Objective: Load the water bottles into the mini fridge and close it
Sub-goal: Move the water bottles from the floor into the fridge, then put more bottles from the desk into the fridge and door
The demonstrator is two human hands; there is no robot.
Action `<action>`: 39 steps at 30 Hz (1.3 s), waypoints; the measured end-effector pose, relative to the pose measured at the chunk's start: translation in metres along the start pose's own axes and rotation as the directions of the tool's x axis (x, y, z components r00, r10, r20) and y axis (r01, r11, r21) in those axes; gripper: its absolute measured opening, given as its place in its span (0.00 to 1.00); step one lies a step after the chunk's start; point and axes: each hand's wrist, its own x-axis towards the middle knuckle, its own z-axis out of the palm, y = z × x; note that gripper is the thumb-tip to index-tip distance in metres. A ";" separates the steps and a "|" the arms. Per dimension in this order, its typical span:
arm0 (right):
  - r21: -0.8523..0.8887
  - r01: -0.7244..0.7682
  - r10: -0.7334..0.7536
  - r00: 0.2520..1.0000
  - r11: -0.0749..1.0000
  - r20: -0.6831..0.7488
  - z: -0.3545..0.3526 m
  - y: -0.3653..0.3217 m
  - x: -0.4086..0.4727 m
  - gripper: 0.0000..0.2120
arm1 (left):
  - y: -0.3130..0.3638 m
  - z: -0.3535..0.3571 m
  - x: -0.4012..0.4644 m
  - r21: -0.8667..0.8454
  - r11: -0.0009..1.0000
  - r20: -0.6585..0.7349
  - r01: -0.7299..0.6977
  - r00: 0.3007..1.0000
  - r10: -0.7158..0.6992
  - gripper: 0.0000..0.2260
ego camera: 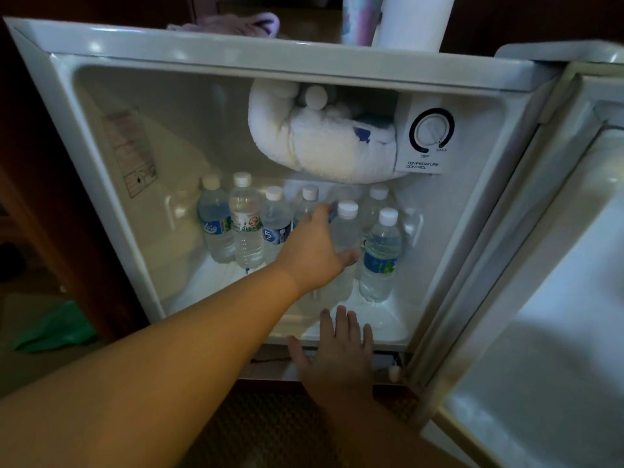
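Note:
The white mini fridge (111,184) stands open, and its door (557,298) is swung out to the right. Several clear water bottles with white caps stand on the fridge floor, among them a blue-labelled one (216,228) at the left and another (380,258) at the front right. My left hand (312,251) reaches inside and grips a bottle (347,228) in the middle, thumb across its front and fingers behind it. My right hand (337,346) lies flat with straight fingers on the fridge's bottom front edge.
A thick lump of frost (320,143) bulges from the freezer box at the top. Beside it is the temperature dial (430,130). A cloth (229,23) and a white roll (412,21) sit on top of the fridge. A green item (57,329) lies on the floor at the left.

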 end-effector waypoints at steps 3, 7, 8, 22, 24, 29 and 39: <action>0.026 -0.040 0.040 0.999 0.999 0.003 -0.015 -0.006 0.005 0.41 | -0.013 -0.008 -0.015 0.049 0.999 0.004 0.024 1.000 -0.024 0.33; -0.026 -0.091 0.093 0.990 0.996 0.106 -0.021 -0.020 0.004 0.42 | -0.026 -0.022 -0.028 0.065 0.995 0.033 0.070 0.997 -0.073 0.32; -0.037 -0.098 0.103 0.985 0.994 0.138 -0.023 -0.022 0.004 0.43 | -0.027 -0.026 -0.031 0.069 0.995 0.045 0.075 0.996 -0.078 0.32; 0.152 -0.045 -0.012 0.934 0.987 0.357 -0.252 -0.125 -0.052 0.37 | 0.042 -0.196 -0.163 0.012 0.898 -0.133 0.441 0.890 -0.435 0.20; 0.194 0.013 -0.076 0.945 0.981 0.317 -0.316 -0.146 -0.067 0.35 | 0.080 -0.243 -0.169 0.018 0.894 -0.155 0.448 0.884 -0.440 0.19; 0.249 0.132 -0.184 0.963 0.959 0.197 -0.504 -0.182 -0.093 0.35 | 0.218 -0.371 -0.176 -0.016 0.905 -0.201 0.425 0.885 -0.419 0.17; 0.306 0.366 -0.305 0.924 0.879 -0.229 -0.805 -0.186 -0.055 0.22 | 0.452 -0.552 -0.122 -0.051 0.956 -0.293 0.289 0.911 -0.290 0.17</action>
